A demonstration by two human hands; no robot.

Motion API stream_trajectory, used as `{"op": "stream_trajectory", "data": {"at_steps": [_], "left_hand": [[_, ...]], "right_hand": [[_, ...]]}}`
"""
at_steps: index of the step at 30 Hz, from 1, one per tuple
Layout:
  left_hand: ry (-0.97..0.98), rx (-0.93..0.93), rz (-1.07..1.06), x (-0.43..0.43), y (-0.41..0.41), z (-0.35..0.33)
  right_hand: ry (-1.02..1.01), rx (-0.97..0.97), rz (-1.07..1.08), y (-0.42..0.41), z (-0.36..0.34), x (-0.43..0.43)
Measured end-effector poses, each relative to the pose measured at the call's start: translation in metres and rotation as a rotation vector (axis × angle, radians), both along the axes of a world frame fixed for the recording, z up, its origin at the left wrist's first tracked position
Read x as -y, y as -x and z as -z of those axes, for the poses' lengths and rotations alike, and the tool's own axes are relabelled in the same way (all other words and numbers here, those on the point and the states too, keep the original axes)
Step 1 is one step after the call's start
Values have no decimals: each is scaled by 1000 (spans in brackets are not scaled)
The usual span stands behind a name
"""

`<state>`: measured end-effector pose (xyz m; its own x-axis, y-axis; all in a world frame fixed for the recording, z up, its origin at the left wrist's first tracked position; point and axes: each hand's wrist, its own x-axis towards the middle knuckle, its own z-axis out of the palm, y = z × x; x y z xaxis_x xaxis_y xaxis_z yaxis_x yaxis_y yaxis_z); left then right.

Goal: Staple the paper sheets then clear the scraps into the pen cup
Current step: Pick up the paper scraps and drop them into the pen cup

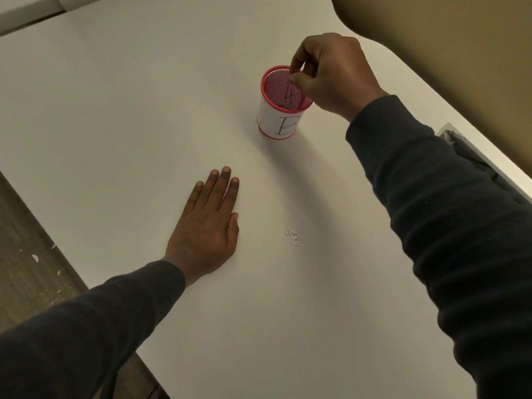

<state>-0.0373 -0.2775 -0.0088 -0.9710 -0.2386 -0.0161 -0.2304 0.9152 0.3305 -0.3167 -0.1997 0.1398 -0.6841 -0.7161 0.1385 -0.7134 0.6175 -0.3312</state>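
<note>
Left hand [203,231] flat; cup [280,122] holds scraps [288,102]

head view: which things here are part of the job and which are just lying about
Job:
cup
scraps on the table
right hand, over the cup
left hand, flat on the table

Lying about:
floor bits
grey fitting at the table edge
</note>
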Motion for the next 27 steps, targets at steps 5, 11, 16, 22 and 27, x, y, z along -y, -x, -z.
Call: {"op": "stream_trajectory", "data": {"at_steps": [5,11,16,22,27], "left_hand": [[-5,4,2,0,0,0],[8,7,3,0,0,0],[5,10,7,1,0,2],[3,15,4,0,0,1],[7,19,5,0,1,0]], "right_hand": [[-25,-26,-1,-3,2,-1],[54,-88,55,-21,3,-34],[163,1,82,-84,57,-116],[-301,190,234,-213,107,-186],[-382,246,285,-261,108,-168]]}}
